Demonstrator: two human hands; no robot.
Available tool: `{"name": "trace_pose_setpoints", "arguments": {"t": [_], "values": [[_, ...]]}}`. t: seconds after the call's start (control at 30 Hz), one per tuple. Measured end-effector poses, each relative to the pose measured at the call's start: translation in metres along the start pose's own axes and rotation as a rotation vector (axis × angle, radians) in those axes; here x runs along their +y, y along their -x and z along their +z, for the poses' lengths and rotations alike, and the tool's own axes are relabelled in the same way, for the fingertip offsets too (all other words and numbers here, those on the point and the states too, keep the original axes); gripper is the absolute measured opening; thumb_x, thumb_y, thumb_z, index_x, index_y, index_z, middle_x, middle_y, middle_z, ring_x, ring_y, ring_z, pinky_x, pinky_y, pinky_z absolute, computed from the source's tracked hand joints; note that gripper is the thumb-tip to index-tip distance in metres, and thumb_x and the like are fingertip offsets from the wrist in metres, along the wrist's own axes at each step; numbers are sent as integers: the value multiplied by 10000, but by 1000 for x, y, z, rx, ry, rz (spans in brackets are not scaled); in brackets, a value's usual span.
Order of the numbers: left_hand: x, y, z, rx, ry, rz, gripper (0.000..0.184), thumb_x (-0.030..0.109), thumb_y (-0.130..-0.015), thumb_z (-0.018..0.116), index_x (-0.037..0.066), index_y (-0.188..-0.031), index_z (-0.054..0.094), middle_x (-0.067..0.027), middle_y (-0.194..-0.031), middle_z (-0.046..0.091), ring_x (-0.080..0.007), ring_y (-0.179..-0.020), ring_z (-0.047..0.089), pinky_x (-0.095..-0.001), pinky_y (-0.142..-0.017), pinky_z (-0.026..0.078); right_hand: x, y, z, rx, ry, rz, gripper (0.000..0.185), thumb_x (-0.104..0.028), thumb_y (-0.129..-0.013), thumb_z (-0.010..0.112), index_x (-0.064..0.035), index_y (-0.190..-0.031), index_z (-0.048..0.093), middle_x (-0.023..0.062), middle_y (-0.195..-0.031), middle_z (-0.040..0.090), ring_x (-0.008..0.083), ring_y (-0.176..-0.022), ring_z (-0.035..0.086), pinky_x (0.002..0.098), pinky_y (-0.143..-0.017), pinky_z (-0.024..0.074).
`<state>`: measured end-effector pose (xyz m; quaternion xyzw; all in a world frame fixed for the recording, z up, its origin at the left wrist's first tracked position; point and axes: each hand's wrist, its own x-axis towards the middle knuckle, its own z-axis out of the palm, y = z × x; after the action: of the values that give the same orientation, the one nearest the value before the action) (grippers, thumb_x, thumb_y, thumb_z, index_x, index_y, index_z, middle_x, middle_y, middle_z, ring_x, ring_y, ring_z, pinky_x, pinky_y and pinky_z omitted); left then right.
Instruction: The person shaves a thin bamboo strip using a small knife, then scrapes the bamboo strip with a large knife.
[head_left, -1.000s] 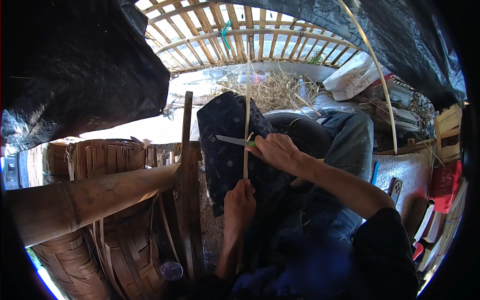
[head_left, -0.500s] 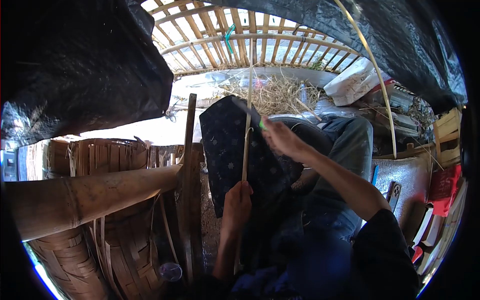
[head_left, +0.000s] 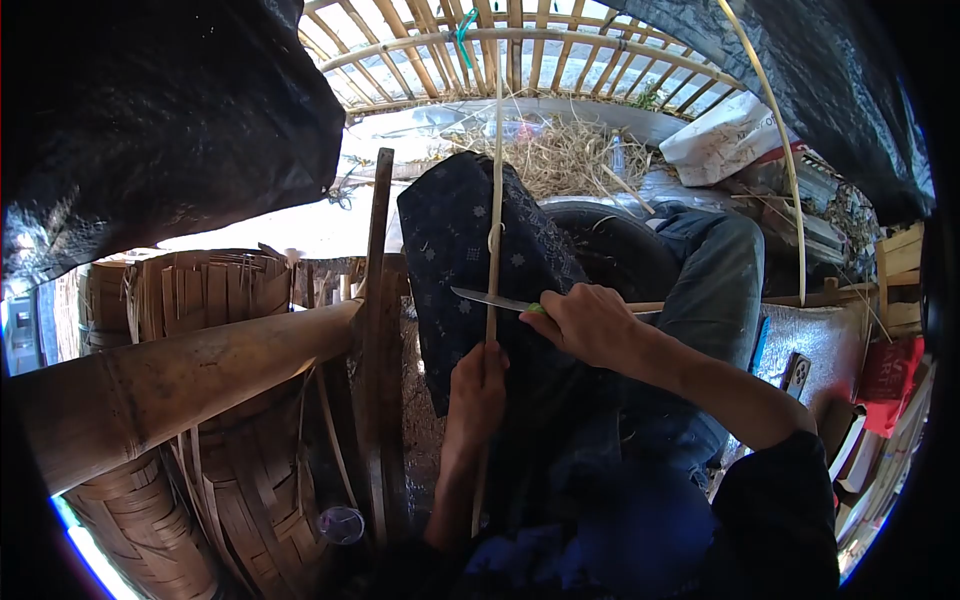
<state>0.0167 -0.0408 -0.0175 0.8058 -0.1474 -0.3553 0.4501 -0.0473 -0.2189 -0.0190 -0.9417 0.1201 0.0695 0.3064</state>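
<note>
Plastic sheeting (head_left: 170, 130), black and creased, hangs above a bamboo pole (head_left: 200, 370) at left. Patterned dark cloth (head_left: 450, 240) lies beneath a long, pale strip (head_left: 496, 200) running away from the person. The left hand (head_left: 477, 392) pinches the strip between thumb and closed fingers; the right hand (head_left: 592, 325) curls its fingers around the handle of a knife (head_left: 490, 298), its blade crossing the strip just beyond the left hand.

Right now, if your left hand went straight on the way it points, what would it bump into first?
My left hand would probably meet the knife blade first; it crosses the thin strip just ahead, though depth is hard to judge.
</note>
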Motion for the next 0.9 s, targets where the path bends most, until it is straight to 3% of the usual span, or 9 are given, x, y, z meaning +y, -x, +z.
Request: {"name": "trace_pose_setpoints", "arguments": {"t": [0.07,0.13,0.27,0.5,0.6,0.73,0.9], "values": [[0,0,2,13,21,-3,353,228,-1004,373,-6,-782,515,-94,-585,463,-149,-538,439,-344,-522,347,0,-3,-1,0,25,3,517,-435,-959,449,-17,-675,555,186,-540,583,371,-542,629,460,-500,520],[0,1,2,24,25,-11,334,238,-999,395,34,-755,498,9,-593,396,-64,-553,364,-283,-497,289,-2,-6,-1,28,35,-2,512,-426,-963,449,-22,-670,559,187,-547,592,363,-543,636,441,-491,528],[2,0,0,18,24,-19,336,217,-999,384,2,-776,513,-80,-586,447,-130,-547,426,-328,-526,347,-8,-6,7,23,95,25,471,-403,-957,475,-33,-672,537,187,-530,565,380,-536,617,456,-472,504],[0,10,6,-72,129,-72,339,233,-1006,382,35,-758,500,0,-572,374,-68,-541,376,-290,-491,304,39,-51,0,148,129,81,431,-369,-958,487,-4,-741,558,201,-561,576,397,-551,605,464,-487,498],[0,4,2,-99,228,-131,336,255,-1011,376,66,-760,496,40,-567,353,-38,-530,368,-251,-473,293,45,-64,-13,363,-66,16,386,-314,-969,481,14,-775,545,215,-566,541,401,-561,579,466,-492,426],[8,5,-8,-116,328,-285,328,294,-1016,370,113,-771,493,84,-567,357,-7,-469,360,-198,-407,276,15,-30,-20,130,-283,57,397,-350,-967,468,-8,-776,537,186,-550,554,398,-542,583,480,-493,446],[12,4,-9,-140,391,-291,327,292,-1018,369,115,-772,494,88,-567,366,-8,-437,349,-201,-376,260,3,-2,-8,68,-89,-61,394,-355,-953,488,-21,-749,537,181,-543,562,385,-538,597,468,-475,465]]}}
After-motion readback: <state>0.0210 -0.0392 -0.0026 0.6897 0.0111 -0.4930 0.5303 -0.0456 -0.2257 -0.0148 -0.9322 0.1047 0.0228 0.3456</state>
